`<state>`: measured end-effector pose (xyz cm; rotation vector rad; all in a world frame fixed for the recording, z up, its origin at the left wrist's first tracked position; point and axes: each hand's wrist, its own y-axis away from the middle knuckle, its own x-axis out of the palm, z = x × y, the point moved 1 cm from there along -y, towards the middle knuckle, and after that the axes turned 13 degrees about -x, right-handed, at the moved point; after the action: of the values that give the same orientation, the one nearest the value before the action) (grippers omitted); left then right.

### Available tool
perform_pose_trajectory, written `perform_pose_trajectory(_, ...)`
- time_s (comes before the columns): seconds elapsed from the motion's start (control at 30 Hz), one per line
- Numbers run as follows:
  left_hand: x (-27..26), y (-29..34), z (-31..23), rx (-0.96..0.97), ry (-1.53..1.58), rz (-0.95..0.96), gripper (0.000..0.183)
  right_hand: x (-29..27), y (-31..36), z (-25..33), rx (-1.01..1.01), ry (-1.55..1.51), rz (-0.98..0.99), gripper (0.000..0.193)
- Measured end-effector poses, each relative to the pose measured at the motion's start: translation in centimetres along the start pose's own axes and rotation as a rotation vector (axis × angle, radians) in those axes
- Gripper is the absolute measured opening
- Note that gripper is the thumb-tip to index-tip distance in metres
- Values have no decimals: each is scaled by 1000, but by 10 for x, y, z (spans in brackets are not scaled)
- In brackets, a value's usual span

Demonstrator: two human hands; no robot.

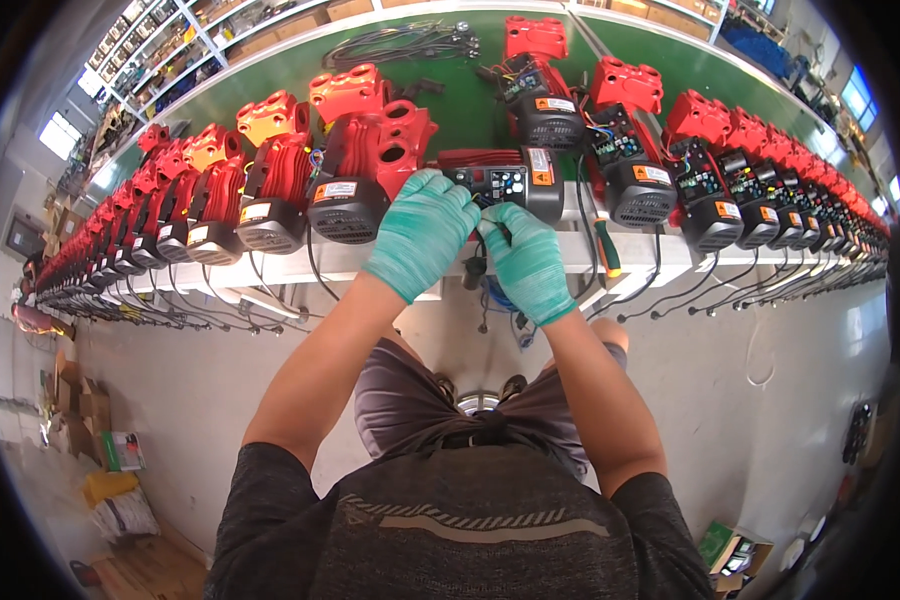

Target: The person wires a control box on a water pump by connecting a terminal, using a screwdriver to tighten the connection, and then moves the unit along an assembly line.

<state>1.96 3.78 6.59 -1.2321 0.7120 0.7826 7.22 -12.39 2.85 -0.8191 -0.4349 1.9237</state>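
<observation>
A red-and-black motor unit [544, 203] lies sideways on the bench edge in front of me, its circuit board [495, 183] exposed. My left hand [420, 236], in a green glove, has its fingers bent together at the board's left end. Close beside it, my right hand [526, 262], gloved alike, pinches at the board's lower edge. Whatever small part or wire is between the fingers is hidden. Below the hands hangs a dark cable end [475, 272]. Left of this unit stands another, with a red ribbed body [358, 143] and black cap.
Long rows of similar units [260, 200] line the bench on both sides, power cords dangling over its edge. A screwdriver [607, 248] with a green-and-orange handle rests at the edge on the right. Coiled black cables [405, 43] lie on the green bench top [460, 85] at the back.
</observation>
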Motion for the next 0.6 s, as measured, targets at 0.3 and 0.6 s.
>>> perform_pose_trajectory(0.3,23,30,1,-524,825,145,25,-3,0,1,-103,34,57,8)
perform_pose_trajectory(0.6,27,22,8,-503,1003,337,20,-6,0,0,79,54,112,8)
